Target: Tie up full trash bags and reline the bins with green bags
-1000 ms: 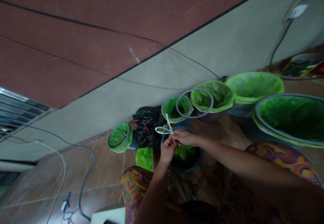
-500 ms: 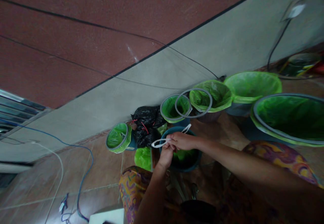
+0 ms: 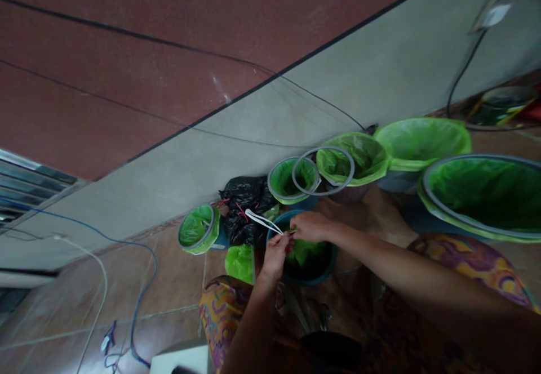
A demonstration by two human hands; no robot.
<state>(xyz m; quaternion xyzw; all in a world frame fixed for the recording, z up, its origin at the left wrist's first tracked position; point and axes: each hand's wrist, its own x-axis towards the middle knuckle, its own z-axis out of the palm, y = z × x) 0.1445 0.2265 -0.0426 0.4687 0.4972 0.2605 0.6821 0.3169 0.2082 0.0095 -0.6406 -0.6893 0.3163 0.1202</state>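
Observation:
Both my hands meet over a blue bin (image 3: pixel 332 264) between my knees. My left hand (image 3: pixel 276 250) pinches one end of a white string loop (image 3: pixel 262 220), which sticks out up and to the left. Close beside it, my right hand (image 3: pixel 311 227) is closed, with a bit of green plastic at its fingertips. Below the hands, a bright green plastic bag (image 3: pixel 305 252) shows in the bin's dark mouth. My fingers partly hide where string and plastic meet.
Bins with green liners stand along the wall: a small bin (image 3: pixel 198 230), a ringed bin (image 3: pixel 291 185), and larger ones at right (image 3: pixel 422 143). A loose grey ring (image 3: pixel 323 194) overlaps two bins. Black tied bags (image 3: pixel 247 225) and a green bag (image 3: pixel 239 264) lie left; cables (image 3: pixel 154 275) cross the floor.
The white string, earlier looped out on both sides of my hands, now sticks out only to the upper left as a narrow loop. My right hand has shifted slightly; the green bag shows more.

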